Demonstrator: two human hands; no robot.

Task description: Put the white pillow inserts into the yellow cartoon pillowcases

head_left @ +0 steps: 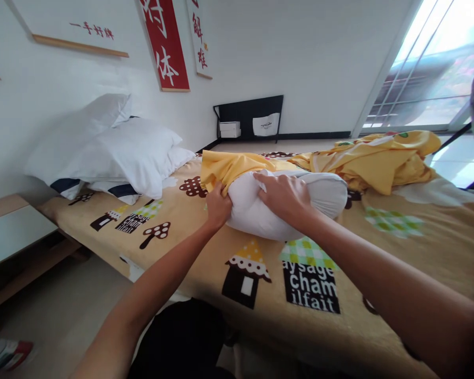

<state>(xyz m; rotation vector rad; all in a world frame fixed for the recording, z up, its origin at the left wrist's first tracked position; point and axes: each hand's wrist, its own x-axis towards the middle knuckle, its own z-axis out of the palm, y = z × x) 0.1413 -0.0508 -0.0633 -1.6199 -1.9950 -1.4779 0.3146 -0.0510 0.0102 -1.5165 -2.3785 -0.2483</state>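
A white pillow (288, 202) lay across the middle of the bed (418, 247), its far end part-covered by a yellow pillowcase (225, 167). The left hand (218, 206) was clenched on the case's edge at the pillow's nine o'clock. The right hand (285, 197) pressed flat on the pillow, fingers closed into its filling. The step looked like working pillow and case together; the next move would call for a firm hold on the hem. More yellow cloth (383, 158) lay heaped at two o'clock; white pillows (118, 152) at ten.
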